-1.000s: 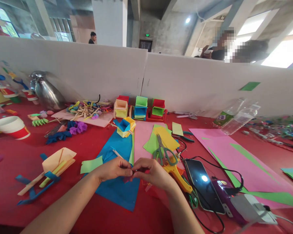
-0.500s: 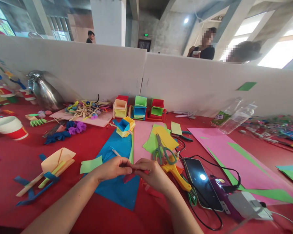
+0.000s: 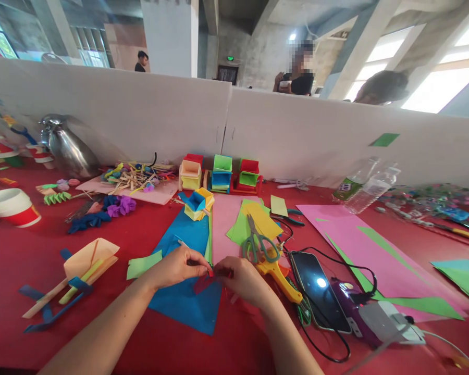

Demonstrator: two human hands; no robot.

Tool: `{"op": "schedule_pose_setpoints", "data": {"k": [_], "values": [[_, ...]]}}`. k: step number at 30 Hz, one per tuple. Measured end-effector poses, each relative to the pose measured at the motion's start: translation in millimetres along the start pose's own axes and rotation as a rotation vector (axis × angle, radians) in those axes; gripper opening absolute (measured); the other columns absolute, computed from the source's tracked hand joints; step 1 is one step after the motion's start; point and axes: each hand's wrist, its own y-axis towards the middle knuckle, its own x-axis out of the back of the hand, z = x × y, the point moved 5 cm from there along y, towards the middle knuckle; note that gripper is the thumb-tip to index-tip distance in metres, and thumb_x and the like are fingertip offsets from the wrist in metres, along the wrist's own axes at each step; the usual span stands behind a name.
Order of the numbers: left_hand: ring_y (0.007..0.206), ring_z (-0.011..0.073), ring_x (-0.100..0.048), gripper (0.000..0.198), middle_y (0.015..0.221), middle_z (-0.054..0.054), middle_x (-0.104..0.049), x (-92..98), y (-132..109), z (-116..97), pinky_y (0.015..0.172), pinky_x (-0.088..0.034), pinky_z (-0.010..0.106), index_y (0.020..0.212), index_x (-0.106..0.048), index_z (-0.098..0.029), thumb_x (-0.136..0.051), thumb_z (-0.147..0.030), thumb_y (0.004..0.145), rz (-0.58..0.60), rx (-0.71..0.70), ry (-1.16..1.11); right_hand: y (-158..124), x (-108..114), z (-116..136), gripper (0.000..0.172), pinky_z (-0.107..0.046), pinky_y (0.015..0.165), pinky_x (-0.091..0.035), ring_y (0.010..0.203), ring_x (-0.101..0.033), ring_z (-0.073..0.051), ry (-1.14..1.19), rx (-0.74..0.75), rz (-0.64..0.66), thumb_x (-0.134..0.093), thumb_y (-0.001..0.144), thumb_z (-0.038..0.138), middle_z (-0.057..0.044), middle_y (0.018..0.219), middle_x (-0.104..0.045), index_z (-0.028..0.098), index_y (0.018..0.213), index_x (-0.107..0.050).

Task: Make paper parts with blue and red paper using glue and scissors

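My left hand [image 3: 185,266] pinches the end of a small red paper strip [image 3: 204,283] above the blue sheet [image 3: 185,307]. Close beside it, my right hand [image 3: 232,276] has its fingers bent together at the strip's other side; its fingertips are partly hidden. Just right of my right hand lie grey-green scissors [image 3: 260,245] on a yellow-handled tool [image 3: 279,278]. A folded blue and yellow paper piece [image 3: 198,203] stands at the blue sheet's far end. A light green paper piece [image 3: 144,264] lies left of my left hand.
Three stacks of folded paper boxes [image 3: 221,174] stand near the white partition [image 3: 160,120]. A phone [image 3: 320,291] with cables and a purple power bank [image 3: 347,302] lies at right. Paper cups [image 3: 11,207], a metal jug [image 3: 72,151] and a paper-and-stick model [image 3: 89,260] are at left.
My hands have moved slightly apart, and more of the red strip shows between them. The whole view has shifted a little, and a person beyond the partition appears farther left.
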Motion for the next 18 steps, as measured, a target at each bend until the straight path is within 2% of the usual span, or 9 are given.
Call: {"op": "schedule_pose_setpoints", "data": {"k": [3, 5, 8, 12, 15, 18], "values": [[0.073, 0.0153, -0.057, 0.024, 0.078, 0.001, -0.067, -0.7, -2, -5, 0.063, -0.04, 0.021, 0.088, -0.068, -0.019, -0.054, -0.034, 0.078, 0.002, -0.038, 0.065, 1, -5, 6, 0.02, -0.02, 0.056, -0.037, 0.065, -0.057, -0.013, -0.103, 0.006, 0.0, -0.054, 0.067, 0.009, -0.001, 0.073, -0.065, 0.02, 0.079, -0.067], [0.071, 0.0143, -0.057, 0.024, 0.077, 0.0, -0.066, -1.5, -3, -8, 0.063, -0.04, 0.021, 0.095, -0.066, -0.02, -0.054, -0.032, 0.078, 0.017, -0.071, 0.1, 2, -7, 9, 0.017, -0.02, 0.054, -0.034, 0.062, -0.056, -0.012, -0.191, -0.004, -0.022, -0.053, 0.069, 0.008, -0.001, 0.069, -0.063, 0.018, 0.075, -0.066], [0.076, 0.0139, -0.058, 0.022, 0.083, -0.001, -0.067, -1.7, -5, -13, 0.07, -0.041, 0.021, 0.096, -0.066, -0.024, -0.054, -0.029, 0.079, 0.018, -0.147, 0.184, 3, -13, 11, 0.014, -0.02, 0.053, -0.032, 0.061, -0.054, -0.012, -0.283, 0.038, -0.03, -0.053, 0.072, 0.01, -0.002, 0.068, -0.061, 0.017, 0.072, -0.065], [0.082, 0.0146, -0.06, 0.017, 0.086, -0.001, -0.069, 4.2, -9, -20, 0.077, -0.041, 0.023, 0.088, -0.069, -0.024, -0.055, -0.027, 0.079, -0.029, -0.225, 0.246, 4, -14, 6, 0.015, -0.019, 0.056, -0.035, 0.064, -0.054, -0.011, -0.2, 0.11, -0.039, -0.053, 0.075, 0.012, -0.002, 0.072, -0.061, 0.018, 0.081, -0.066], [0.082, 0.0158, -0.061, 0.017, 0.086, 0.001, -0.069, 23.6, -15, -20, 0.075, -0.044, 0.023, 0.087, -0.07, -0.023, -0.057, -0.028, 0.077, -0.122, -0.207, 0.124, 6, -7, -4, 0.022, -0.02, 0.06, -0.04, 0.066, -0.056, -0.011, -0.073, 0.075, -0.119, -0.051, 0.077, 0.013, -0.003, 0.08, -0.063, 0.018, 0.091, -0.066], [0.075, 0.0158, -0.062, 0.018, 0.081, 0.002, -0.07, 57.0, -21, -9, 0.067, -0.047, 0.023, 0.084, -0.069, -0.019, -0.06, -0.032, 0.075, -0.297, -0.115, -0.08, 9, -1, -14, 0.022, -0.022, 0.062, -0.044, 0.068, -0.058, -0.012, 0.053, 0.01, -0.207, -0.051, 0.078, 0.017, -0.004, 0.083, -0.065, 0.018, 0.093, -0.067]]}}
